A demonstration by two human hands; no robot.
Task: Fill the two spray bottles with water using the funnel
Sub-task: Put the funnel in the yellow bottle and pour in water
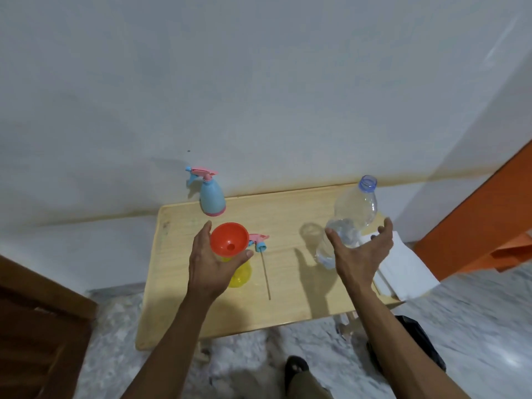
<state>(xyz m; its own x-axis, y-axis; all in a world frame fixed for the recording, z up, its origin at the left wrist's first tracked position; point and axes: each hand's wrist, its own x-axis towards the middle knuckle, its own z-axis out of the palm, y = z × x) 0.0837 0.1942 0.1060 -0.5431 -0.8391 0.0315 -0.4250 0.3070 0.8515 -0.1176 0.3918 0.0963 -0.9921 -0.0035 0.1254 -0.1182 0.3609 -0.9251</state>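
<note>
Left hand fingers curl round the yellow plastic spray bottle, steadying the red plastic funnel seated in it; right hand fingers spread, closing on the uncapped clear water bottle, evidently for pouring.

The left hand curls round the neck of a yellow translucent plastic spray bottle standing on the pale wooden bench, with an orange plastic funnel seated in the bottle's mouth just above that grip. Just right of the grip lies a detached pink and blue trigger spray head, its thin dip tube trailing toward the near edge. Beyond the grip, at the bench's far edge, a light blue plastic spray bottle stands capped. The right hand is spread with fingers apart behind a clear uncapped plastic water bottle, which is tilted; whether the fingers touch it cannot be told. Right of that hand lie folded white paper napkins.
</note>
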